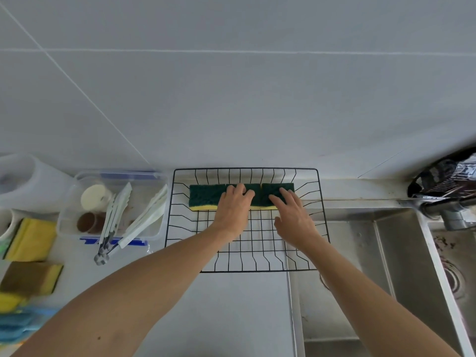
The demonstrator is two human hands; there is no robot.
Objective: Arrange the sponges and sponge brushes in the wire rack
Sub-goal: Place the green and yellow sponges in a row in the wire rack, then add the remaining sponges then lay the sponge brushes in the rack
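A black wire rack (319, 202) sits on the counter against the wall, partly over the sink. Three green-and-yellow sponges lie in a row along its far side: a left sponge (204, 197), a middle one (253, 199) and a right one (275, 193). My left hand (233, 208) rests with straight fingers on the middle sponge. My right hand (291, 215) lies flat with its fingers on the right sponge. More sponges (31, 239) wait at the far left of the counter, one brownish (28, 278). Sponge brushes with white handles (144, 222) lie in a clear box.
The clear plastic box (154, 176) stands left of the rack and also holds round sponge heads (94, 197). A steel sink (386, 266) and tap (448, 210) are at the right. A blue cloth (18, 325) lies at the lower left. White jug at far left.
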